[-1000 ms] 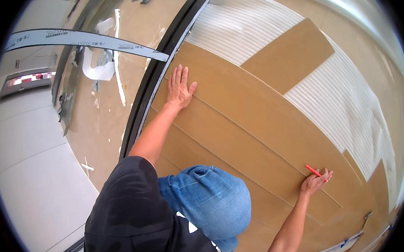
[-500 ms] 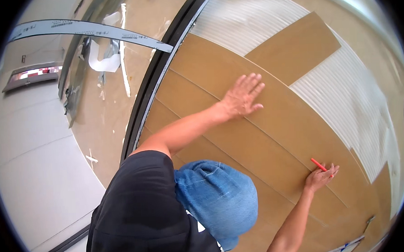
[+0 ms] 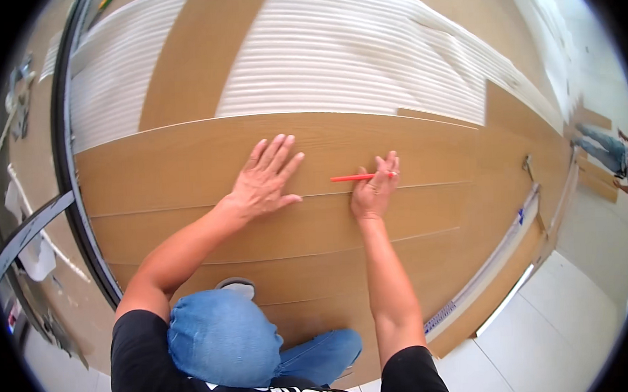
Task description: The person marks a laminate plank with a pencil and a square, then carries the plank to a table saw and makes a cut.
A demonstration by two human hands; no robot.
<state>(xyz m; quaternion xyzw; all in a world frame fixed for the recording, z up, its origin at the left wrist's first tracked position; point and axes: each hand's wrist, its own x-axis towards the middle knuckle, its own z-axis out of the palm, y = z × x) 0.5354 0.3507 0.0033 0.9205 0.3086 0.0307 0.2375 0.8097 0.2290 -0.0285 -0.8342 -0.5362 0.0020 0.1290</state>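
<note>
My left hand lies open, fingers spread, on a wood-look plank at the edge of a section of laid planks. To its right, my right hand grips a slim red pencil and rests on the same plank, close to its lower seam. Beyond the plank's far edge lies white ribbed underlay, with a loose wood-look board across it. My jeans-covered knees are on the planks, below both hands.
A black rail borders the planks on the left, with a pale strip meeting it and scraps beyond. At right lie a metal tool and a long strip. A person's jeans-clad legs show at far right.
The view has swung round so the planks run horizontally. My left hand has moved rightward from beside the rail, nearer my right hand, which still holds the red pencil.
</note>
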